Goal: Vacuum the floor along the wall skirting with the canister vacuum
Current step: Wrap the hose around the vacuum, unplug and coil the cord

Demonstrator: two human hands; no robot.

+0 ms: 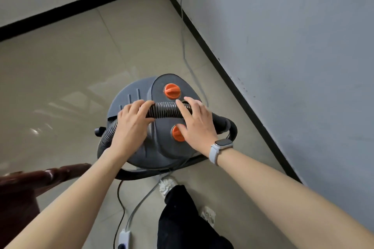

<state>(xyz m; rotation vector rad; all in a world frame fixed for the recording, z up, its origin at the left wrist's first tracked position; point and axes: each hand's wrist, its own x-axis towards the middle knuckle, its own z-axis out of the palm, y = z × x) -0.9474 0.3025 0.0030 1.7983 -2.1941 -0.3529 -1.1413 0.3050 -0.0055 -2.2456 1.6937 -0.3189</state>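
Grey canister vacuum (pixel 141 95), two orange knobs (pixel 172 91) on top. Black ribbed hose (pixel 164 109) with pale spiral lines. Beige glossy floor tiles (pixel 66 79), black skirting (pixel 232 85), pale grey-white walls (pixel 293 46). Grey cord (pixel 183 32) up the wall. White power strip (pixel 124 236), black cable (pixel 121 204). Dark reddish-brown wooden furniture (pixel 30 178). Light grey watch strap (pixel 214 152). Black trousers (pixel 182 218), white shoes (pixel 167 185).

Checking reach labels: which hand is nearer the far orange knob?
Right. The right hand has its fingertips just beside the far orange knob, on the hose. The left hand grips the hose further off to the left.
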